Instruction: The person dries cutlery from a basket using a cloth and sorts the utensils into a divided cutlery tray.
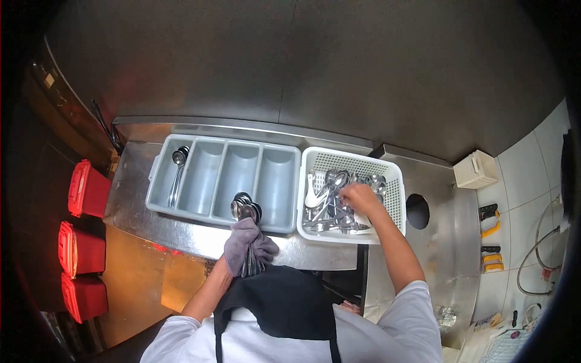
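1. Presently, head view: left hand (223, 268) mostly hidden by a bunched grey-purple cloth (241, 236); fingers appear closed through it round a bundle of steel spoons (249, 210). Bowls project past the cloth, over the near edge of the tray; handles trail toward the body.

2. Right hand (358, 196) – bare, fingers curled down, partly closed – reaches into the mixed metal cutlery (331, 209). Fingertips obscured; cannot tell whether anything is gripped.

3. Cutlery lies jumbled inside a white perforated plastic basket (394, 195), with a white spoon (312, 198) near its left side. Just beside it: a grey four-compartment plastic tray (216, 175), steel spoons (179, 158) in its leftmost compartment. Both containers rest on a brushed-steel counter (130, 184).

4. Technique, judged: pinch one handle at a time and lift it clear, since crossed pieces may snag. Fork tines call for careful fingertips.

5. Left grip should be snug but not crushing – cloth round the handles, bowls aligned – as smooth steel could slip or fan out when more is added.
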Action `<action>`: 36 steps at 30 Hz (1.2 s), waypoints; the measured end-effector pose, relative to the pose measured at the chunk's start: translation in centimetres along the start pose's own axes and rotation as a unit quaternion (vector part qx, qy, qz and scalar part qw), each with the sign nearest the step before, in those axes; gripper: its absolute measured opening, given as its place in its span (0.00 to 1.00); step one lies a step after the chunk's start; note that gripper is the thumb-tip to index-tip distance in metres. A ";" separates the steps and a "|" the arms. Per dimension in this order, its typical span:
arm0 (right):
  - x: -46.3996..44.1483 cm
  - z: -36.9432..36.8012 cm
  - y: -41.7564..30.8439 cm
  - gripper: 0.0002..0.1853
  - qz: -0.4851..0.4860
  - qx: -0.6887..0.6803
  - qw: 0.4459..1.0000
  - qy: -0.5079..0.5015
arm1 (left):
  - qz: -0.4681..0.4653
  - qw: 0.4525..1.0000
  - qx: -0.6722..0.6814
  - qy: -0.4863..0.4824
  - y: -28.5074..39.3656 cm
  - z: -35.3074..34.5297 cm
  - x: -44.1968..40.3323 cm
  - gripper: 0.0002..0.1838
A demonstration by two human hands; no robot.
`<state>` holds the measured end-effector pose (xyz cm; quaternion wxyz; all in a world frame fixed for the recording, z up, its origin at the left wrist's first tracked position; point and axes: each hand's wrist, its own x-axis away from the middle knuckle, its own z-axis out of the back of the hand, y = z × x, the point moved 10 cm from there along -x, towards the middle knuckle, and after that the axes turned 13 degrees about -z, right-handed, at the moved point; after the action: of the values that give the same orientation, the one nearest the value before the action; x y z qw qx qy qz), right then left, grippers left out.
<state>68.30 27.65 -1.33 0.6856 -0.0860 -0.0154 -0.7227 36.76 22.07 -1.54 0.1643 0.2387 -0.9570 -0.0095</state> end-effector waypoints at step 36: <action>4.3 -1.6 4.3 0.07 -0.192 -0.173 0.966 0.018 | 0.112 0.981 0.156 0.003 -1.7 5.2 -1.2 0.17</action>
<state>72.20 22.97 -2.67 0.5086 -0.1855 0.1062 -0.8341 36.84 20.82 -7.02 0.1281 0.1528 -0.9669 0.1594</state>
